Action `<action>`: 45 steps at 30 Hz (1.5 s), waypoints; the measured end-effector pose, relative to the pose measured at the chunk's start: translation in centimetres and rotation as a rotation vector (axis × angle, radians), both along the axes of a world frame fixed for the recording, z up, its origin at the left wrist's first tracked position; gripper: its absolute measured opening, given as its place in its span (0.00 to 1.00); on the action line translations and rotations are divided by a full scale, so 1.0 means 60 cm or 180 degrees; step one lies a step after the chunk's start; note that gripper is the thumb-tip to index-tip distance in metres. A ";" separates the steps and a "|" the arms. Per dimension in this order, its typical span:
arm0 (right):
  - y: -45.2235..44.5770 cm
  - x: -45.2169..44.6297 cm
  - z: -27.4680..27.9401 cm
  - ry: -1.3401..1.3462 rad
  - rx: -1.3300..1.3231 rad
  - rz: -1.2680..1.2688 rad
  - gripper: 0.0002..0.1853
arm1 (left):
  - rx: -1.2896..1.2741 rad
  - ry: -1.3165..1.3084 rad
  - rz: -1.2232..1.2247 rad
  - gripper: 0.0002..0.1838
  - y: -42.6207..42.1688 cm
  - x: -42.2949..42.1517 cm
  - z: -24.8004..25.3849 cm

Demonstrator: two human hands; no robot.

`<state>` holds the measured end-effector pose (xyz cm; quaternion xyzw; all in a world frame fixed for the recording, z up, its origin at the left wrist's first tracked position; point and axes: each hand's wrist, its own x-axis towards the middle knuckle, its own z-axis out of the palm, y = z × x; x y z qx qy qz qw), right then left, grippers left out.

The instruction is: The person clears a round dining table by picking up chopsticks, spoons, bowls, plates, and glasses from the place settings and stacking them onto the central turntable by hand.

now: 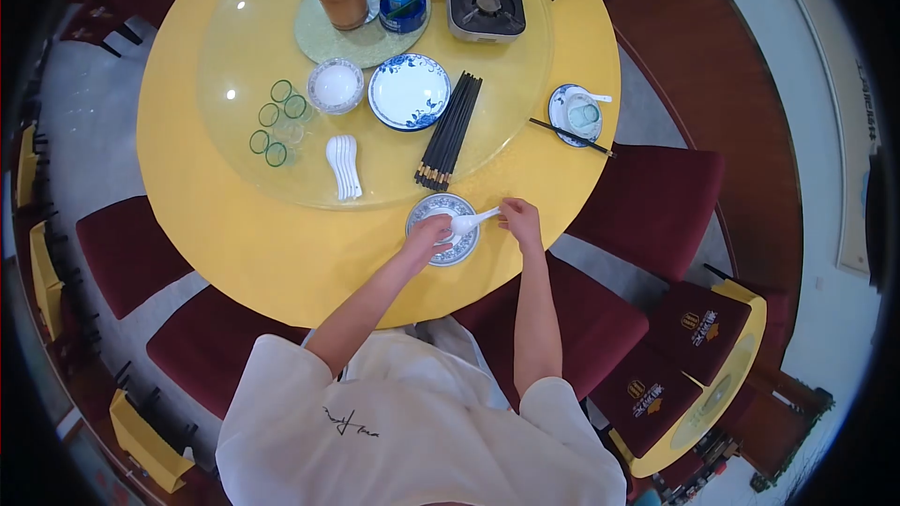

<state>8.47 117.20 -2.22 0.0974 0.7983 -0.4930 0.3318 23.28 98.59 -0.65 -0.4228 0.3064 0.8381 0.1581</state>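
Note:
A blue-patterned plate (435, 257) lies near the front edge of the yellow table (281, 262). Over it is a white spoon (466, 224), its bowl above the plate and its handle pointing right. My right hand (520, 221) is closed on the end of that handle. At the plate's left part, my left hand (428, 236) reaches in beside the spoon's bowl; what its fingers touch is too small to make out. Just beyond the plate lies a bundle of black chopsticks (450, 131). Several stacked white spoons (344, 167) are further left.
On the glass turntable (225, 66) are stacked bowls (335, 86), stacked plates (410, 92) and several glasses (269, 114). A portable stove (486, 7) stands behind. A place setting (574, 114) is at the right. Dark red chairs (647, 211) surround the table.

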 end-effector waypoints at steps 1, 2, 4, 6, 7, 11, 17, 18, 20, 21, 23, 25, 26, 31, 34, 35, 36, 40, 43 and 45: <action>0.003 0.002 0.001 -0.0078 -0.0098 0.0028 0.13 | -0.0060 0.0006 -0.0015 0.25 0.006 -0.001 -0.004; 0.007 0.005 0.003 -0.0157 -0.0197 0.0057 0.13 | -0.0120 0.0011 -0.0028 0.25 0.011 -0.001 -0.009; 0.017 0.012 0.014 -0.0229 -0.0376 -0.0013 0.10 | -0.0236 0.0036 -0.0109 0.24 0.017 0.001 -0.020; 0.024 0.027 0.031 -0.0293 -0.0515 -0.0082 0.09 | -0.0300 0.0026 -0.0105 0.23 0.024 0.009 -0.032; 0.029 0.036 0.042 -0.0313 -0.0563 -0.0114 0.09 | -0.0305 0.0012 -0.0058 0.22 0.030 0.012 -0.035; 0.028 0.090 0.074 -0.0235 -0.0746 -0.0293 0.09 | -0.0413 -0.0015 0.0091 0.21 0.039 0.029 0.000; -0.046 0.209 0.105 0.0468 -0.1206 -0.0386 0.08 | -0.0551 0.0047 0.0328 0.19 -0.016 0.082 0.057; -0.066 0.225 0.113 0.0492 -0.1250 -0.0349 0.08 | -0.0662 0.0120 0.0429 0.19 -0.033 0.090 0.059; -0.106 0.250 0.117 0.0443 -0.1302 -0.0165 0.08 | -0.0882 0.0255 0.0620 0.19 -0.071 0.110 0.061; -0.127 0.261 0.114 0.0497 -0.1342 -0.0053 0.08 | -0.1095 0.0235 0.0736 0.20 -0.090 0.116 0.064; -0.169 0.277 0.110 0.0658 -0.1230 0.0257 0.10 | -0.1515 0.0195 0.0958 0.20 -0.130 0.125 0.069; -0.217 0.287 0.114 0.0868 -0.1149 0.0556 0.10 | -0.1934 0.0261 0.0955 0.21 -0.171 0.130 0.070; -0.241 0.292 0.116 0.0973 -0.1107 0.0704 0.10 | -0.2143 0.0291 0.0952 0.22 -0.192 0.132 0.070; -0.366 0.308 0.125 0.1254 -0.0920 0.0968 0.13 | -0.3003 0.0359 0.0944 0.24 -0.285 0.116 0.074; -0.421 0.312 0.113 0.1271 -0.0794 0.0952 0.14 | -0.3478 0.0356 0.0772 0.25 -0.328 0.096 0.068; -0.438 0.312 0.108 0.1319 -0.0711 0.0912 0.15 | -0.3572 0.0366 0.0734 0.25 -0.340 0.089 0.064; -0.453 0.309 0.100 0.1369 -0.0631 0.0872 0.15 | -0.3533 0.0353 0.0697 0.25 -0.350 0.081 0.059; -0.497 0.291 0.078 0.1400 -0.0450 0.0842 0.14 | -0.3762 0.0542 0.0545 0.23 -0.380 0.057 0.033; -0.511 0.281 0.065 0.1327 -0.0268 0.0826 0.12 | -0.3962 0.0777 0.0539 0.23 -0.387 0.051 0.014; -0.516 0.273 0.058 0.1326 -0.0186 0.0780 0.11 | -0.3979 0.0814 0.0494 0.22 -0.393 0.045 0.005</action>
